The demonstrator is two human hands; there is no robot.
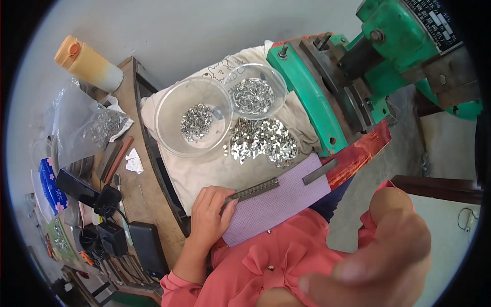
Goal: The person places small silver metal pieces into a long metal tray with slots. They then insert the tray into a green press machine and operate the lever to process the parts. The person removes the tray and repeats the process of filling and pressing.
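Note:
My left hand [210, 209] is closed around the near-left end of a dark metal bar [254, 189] with a row of notches along it. The bar rests along the upper edge of a purple textured mat [279, 204]. A short flat grey metal strip [320, 172] lies on the mat's right end. Beyond the bar is a loose heap of small shiny metal pieces [263, 143] on a beige cloth [192, 171]. My right hand [381, 261] is raised close at the lower right, blurred, apart from the bar; its grip does not show clearly.
Two clear plastic tubs, one left [162, 135] and one right [279, 82], hold more metal pieces. A green press machine [302, 97] stands at the right. On the wooden table left are a yellow-and-white bottle [89, 64], a plastic bag [76, 123], a phone [76, 187] and a black power bank [147, 248].

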